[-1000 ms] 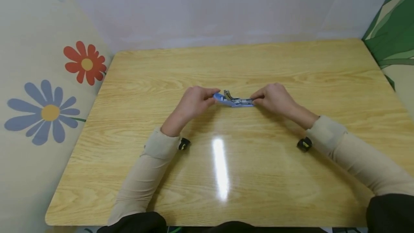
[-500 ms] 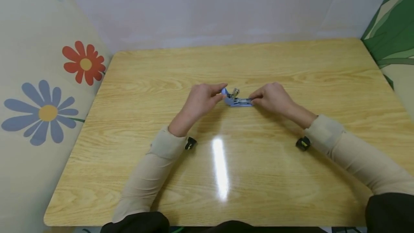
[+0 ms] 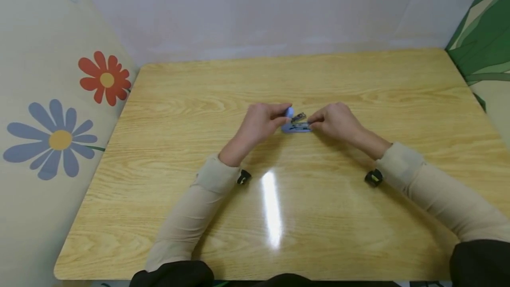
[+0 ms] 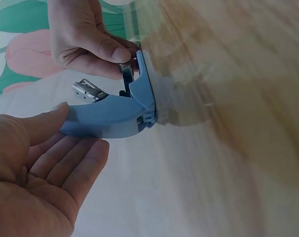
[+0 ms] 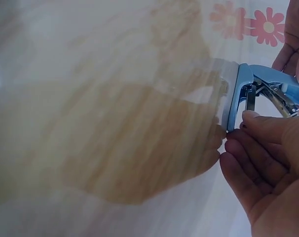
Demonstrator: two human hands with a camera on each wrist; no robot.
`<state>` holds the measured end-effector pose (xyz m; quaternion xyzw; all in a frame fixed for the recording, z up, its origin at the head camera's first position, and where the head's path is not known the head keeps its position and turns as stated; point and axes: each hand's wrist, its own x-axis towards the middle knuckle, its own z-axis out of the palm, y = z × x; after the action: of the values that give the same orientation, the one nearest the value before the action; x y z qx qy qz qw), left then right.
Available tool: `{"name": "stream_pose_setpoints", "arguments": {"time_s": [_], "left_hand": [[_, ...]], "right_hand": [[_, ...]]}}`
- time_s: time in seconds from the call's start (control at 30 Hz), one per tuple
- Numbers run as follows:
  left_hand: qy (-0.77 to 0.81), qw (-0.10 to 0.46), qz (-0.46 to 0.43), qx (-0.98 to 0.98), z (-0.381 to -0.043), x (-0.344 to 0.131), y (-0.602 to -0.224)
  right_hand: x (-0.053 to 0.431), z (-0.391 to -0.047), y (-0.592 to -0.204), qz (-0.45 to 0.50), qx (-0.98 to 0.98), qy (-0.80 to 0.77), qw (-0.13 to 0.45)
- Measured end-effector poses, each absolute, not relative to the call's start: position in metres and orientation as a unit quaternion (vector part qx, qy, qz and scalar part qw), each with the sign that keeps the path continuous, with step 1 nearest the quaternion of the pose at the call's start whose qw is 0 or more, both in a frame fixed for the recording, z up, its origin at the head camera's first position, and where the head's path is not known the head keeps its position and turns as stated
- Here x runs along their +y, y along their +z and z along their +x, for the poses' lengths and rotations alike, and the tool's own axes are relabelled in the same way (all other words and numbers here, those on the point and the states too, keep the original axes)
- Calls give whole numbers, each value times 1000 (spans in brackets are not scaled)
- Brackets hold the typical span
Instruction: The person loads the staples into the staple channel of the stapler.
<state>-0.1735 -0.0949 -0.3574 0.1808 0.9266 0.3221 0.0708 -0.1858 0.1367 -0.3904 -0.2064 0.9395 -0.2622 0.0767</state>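
Note:
A light blue stapler (image 3: 295, 130) stands at mid-table with its top cover swung up from the base. My left hand (image 3: 259, 122) pinches the free end of that cover (image 4: 105, 116) between thumb and fingers. At the other end, my right hand (image 3: 338, 121) grips the tip of the base, the thumb on the metal staple channel (image 5: 250, 98) and fingers beneath. Between cover and base, a metal piece (image 4: 88, 90) juts out at a slant. The tip of the base is partly hidden by the right fingers.
The wood-grain table (image 3: 318, 216) runs back to a pale wall (image 3: 271, 12), with a bright glare strip near its front. Painted flowers mark the left wall. A small black device (image 3: 373, 177) is worn at each wrist.
My left hand has moved right, folding the cover from nearly flat to upright over the base. The metal piece has tipped rightward with it. The right hand holds its place.

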Motion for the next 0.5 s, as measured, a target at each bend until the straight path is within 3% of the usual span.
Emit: {"name": "stream_pose_setpoints", "arguments": {"time_s": [0.27, 0.5], "left_hand": [[368, 98, 154, 912, -178, -91, -362], [341, 121, 188, 913, -182, -86, -362]], "right_hand": [[138, -188, -392, -204, 938, -266, 83], [139, -190, -396, -194, 929, -302, 92]]}}
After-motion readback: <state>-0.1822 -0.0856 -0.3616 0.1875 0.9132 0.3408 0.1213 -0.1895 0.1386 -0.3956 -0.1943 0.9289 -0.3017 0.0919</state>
